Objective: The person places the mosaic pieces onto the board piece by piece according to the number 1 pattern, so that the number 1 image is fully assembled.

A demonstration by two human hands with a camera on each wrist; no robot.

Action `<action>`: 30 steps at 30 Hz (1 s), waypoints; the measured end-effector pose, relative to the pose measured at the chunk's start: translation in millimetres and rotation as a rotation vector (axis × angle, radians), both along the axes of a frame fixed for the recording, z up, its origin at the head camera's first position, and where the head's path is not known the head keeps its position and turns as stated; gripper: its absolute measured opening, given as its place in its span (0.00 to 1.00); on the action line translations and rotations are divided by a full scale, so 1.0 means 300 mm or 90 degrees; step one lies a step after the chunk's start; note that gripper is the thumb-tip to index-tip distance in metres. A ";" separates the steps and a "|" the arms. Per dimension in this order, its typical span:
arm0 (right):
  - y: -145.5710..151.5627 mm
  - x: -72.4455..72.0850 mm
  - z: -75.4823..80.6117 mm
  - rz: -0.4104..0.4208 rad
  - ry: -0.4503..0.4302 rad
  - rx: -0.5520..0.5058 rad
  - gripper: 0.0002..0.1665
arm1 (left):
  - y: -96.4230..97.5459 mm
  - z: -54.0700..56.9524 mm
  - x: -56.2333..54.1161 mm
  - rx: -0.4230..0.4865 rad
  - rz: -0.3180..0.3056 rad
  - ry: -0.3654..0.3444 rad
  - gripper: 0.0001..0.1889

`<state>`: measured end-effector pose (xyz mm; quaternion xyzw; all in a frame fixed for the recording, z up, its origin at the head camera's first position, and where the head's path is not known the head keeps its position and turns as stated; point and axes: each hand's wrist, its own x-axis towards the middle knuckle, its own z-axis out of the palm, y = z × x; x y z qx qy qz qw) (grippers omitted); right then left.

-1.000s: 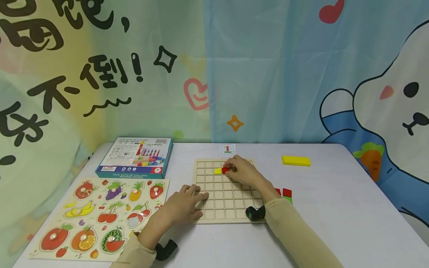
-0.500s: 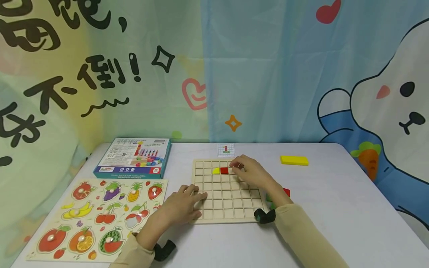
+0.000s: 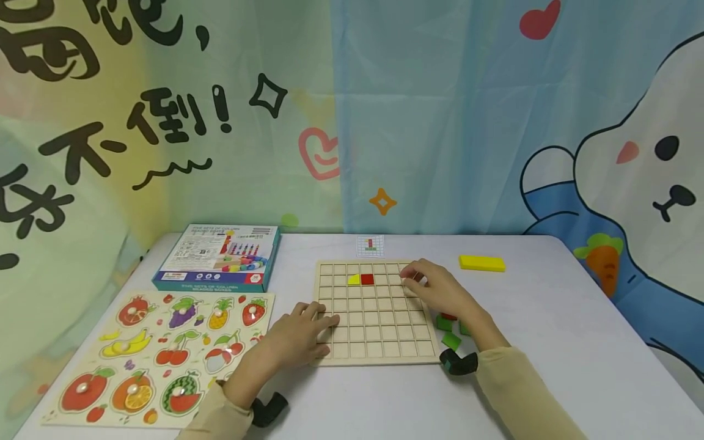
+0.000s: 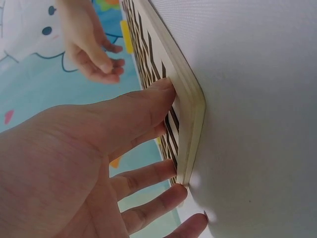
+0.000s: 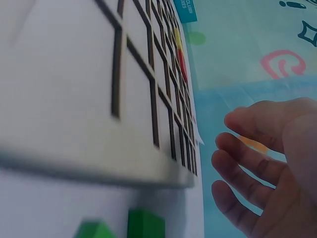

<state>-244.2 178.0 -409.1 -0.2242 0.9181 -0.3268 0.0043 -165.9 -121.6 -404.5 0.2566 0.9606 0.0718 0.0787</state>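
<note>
A wooden grid board [image 3: 379, 333] lies in the middle of the table. In one of its upper rows a yellow tile [image 3: 354, 280] and a red tile [image 3: 366, 279] sit side by side. My left hand [image 3: 297, 336] rests at the board's left edge; in the left wrist view its thumb [image 4: 161, 87] lies on the border with the other fingers spread along the edge. Over the board's upper right part hovers my right hand [image 3: 437, 287], its fingers loosely bent with nothing between them in the right wrist view.
Several green blocks [image 3: 451, 340] and a red one lie right of the board, partly behind the right wrist. A yellow block [image 3: 482, 263] lies farther back. Behind the board is a small pattern card [image 3: 370, 246]. A fruit puzzle board [image 3: 148, 366] and a box [image 3: 220, 256] stand left.
My right hand has let go of the red tile, leaving it beside the yellow one, and moved right across the board. The left hand has stayed in place.
</note>
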 end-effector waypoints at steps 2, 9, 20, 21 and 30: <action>0.013 0.006 0.001 0.002 0.003 0.005 0.13 | -0.001 -0.001 0.000 0.001 0.001 -0.001 0.27; 0.051 0.028 0.001 -0.009 0.001 0.029 0.12 | -0.001 -0.004 0.001 0.009 0.003 0.002 0.27; 0.121 0.061 -0.015 -0.014 -0.033 0.050 0.11 | -0.001 -0.005 -0.003 0.004 -0.006 0.010 0.26; 0.129 0.064 -0.015 -0.015 -0.036 0.052 0.11 | -0.001 -0.007 -0.004 0.005 -0.006 0.010 0.26; 0.190 0.087 -0.019 -0.001 -0.049 0.062 0.11 | -0.001 -0.010 -0.005 0.001 -0.001 0.008 0.27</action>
